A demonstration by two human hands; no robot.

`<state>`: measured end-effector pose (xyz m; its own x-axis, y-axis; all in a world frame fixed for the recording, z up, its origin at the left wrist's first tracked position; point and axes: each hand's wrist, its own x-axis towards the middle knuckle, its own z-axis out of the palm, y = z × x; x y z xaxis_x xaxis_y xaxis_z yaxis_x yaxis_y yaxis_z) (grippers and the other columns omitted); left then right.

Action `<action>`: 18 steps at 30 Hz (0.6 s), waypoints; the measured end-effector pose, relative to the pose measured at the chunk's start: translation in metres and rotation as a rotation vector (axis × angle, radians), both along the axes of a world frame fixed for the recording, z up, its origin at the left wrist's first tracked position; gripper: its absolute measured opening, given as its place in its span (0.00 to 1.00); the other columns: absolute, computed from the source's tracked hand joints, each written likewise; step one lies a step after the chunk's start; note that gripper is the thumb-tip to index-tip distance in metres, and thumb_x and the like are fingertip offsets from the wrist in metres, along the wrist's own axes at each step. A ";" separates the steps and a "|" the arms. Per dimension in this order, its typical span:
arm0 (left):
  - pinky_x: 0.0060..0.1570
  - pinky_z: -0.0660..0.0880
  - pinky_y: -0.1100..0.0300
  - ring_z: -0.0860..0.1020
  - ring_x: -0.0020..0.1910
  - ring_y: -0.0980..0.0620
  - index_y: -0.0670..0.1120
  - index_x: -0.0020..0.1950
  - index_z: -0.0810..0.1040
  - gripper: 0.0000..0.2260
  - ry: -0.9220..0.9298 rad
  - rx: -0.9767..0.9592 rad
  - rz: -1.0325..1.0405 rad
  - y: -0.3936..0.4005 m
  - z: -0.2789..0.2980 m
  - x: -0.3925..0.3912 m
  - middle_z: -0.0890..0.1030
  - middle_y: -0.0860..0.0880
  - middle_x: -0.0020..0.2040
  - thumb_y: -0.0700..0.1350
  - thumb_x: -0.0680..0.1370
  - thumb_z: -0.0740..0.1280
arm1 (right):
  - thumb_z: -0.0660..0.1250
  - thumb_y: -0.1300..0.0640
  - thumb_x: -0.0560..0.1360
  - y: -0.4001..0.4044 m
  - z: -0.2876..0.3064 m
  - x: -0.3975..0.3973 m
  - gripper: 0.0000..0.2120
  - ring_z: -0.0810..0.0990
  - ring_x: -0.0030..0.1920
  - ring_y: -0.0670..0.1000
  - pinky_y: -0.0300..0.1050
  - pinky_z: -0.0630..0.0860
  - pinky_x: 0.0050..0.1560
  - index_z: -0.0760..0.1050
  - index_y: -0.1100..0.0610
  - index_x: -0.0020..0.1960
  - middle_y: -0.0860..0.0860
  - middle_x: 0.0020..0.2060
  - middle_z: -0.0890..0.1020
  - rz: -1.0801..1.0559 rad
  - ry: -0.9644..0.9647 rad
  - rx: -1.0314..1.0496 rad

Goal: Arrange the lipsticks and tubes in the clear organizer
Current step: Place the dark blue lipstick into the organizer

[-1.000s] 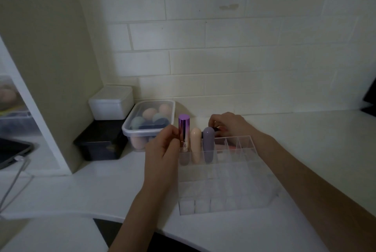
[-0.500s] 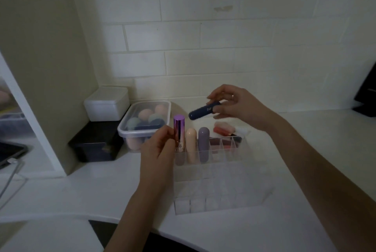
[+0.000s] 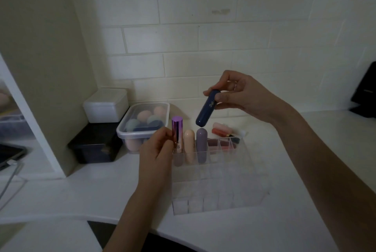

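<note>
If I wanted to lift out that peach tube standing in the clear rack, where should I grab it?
Probably pinch the rounded top of the peach tube from above, front and back. Its lower half sits in the clear organizer, and the purple lipstick and lilac tube crowd its sides.

The lower part of the purple lipstick [image 3: 177,135] is covered by the left hand [image 3: 156,156]. The loose tubes [image 3: 222,132] behind the organizer [image 3: 219,180] are blurred and partly hidden by its walls. A black object [image 3: 366,91] is cut off by the right edge.
</note>
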<state>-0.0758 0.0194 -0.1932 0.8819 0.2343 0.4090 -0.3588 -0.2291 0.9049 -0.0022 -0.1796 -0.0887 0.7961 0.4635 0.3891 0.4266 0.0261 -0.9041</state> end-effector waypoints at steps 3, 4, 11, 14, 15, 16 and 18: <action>0.45 0.76 0.44 0.75 0.39 0.47 0.46 0.40 0.75 0.09 0.000 0.001 0.005 0.000 0.000 -0.001 0.77 0.46 0.40 0.40 0.76 0.57 | 0.69 0.66 0.68 -0.001 0.005 -0.004 0.06 0.84 0.49 0.53 0.43 0.81 0.44 0.74 0.59 0.42 0.52 0.43 0.86 -0.004 -0.019 -0.074; 0.46 0.77 0.43 0.76 0.39 0.46 0.46 0.40 0.76 0.10 0.005 -0.005 0.006 0.000 -0.001 -0.001 0.78 0.46 0.40 0.39 0.77 0.57 | 0.68 0.68 0.70 -0.002 0.006 -0.004 0.06 0.84 0.49 0.52 0.43 0.81 0.45 0.74 0.59 0.42 0.52 0.43 0.86 -0.006 -0.032 -0.094; 0.43 0.75 0.48 0.76 0.37 0.49 0.43 0.40 0.76 0.12 0.031 -0.057 0.024 -0.003 0.001 -0.002 0.77 0.47 0.38 0.35 0.79 0.57 | 0.67 0.70 0.71 -0.002 0.013 -0.010 0.08 0.84 0.51 0.50 0.42 0.81 0.45 0.73 0.59 0.42 0.51 0.43 0.86 0.005 -0.083 -0.228; 0.44 0.76 0.44 0.75 0.40 0.45 0.44 0.40 0.76 0.10 0.015 -0.032 0.015 -0.001 0.001 -0.001 0.77 0.46 0.39 0.38 0.78 0.57 | 0.68 0.69 0.71 -0.002 0.013 -0.012 0.08 0.84 0.51 0.51 0.44 0.81 0.47 0.73 0.58 0.42 0.51 0.44 0.86 0.029 -0.074 -0.283; 0.45 0.77 0.41 0.75 0.41 0.43 0.45 0.40 0.76 0.09 0.009 -0.029 0.006 -0.001 0.001 -0.001 0.77 0.46 0.39 0.41 0.76 0.57 | 0.68 0.69 0.70 -0.002 0.013 -0.012 0.08 0.84 0.51 0.51 0.44 0.81 0.48 0.74 0.58 0.41 0.51 0.44 0.86 0.036 -0.066 -0.292; 0.46 0.76 0.39 0.75 0.41 0.41 0.45 0.40 0.75 0.09 0.010 -0.027 0.002 0.000 0.000 -0.002 0.77 0.45 0.39 0.42 0.75 0.57 | 0.69 0.69 0.70 -0.002 0.013 -0.013 0.08 0.84 0.52 0.51 0.45 0.81 0.49 0.74 0.58 0.41 0.51 0.43 0.86 0.041 -0.059 -0.300; 0.48 0.76 0.37 0.75 0.41 0.43 0.46 0.40 0.75 0.09 0.008 -0.024 -0.001 0.000 0.001 -0.003 0.77 0.46 0.40 0.40 0.76 0.57 | 0.69 0.69 0.70 -0.002 0.014 -0.013 0.08 0.84 0.52 0.51 0.46 0.81 0.52 0.74 0.58 0.41 0.51 0.44 0.87 0.043 -0.054 -0.326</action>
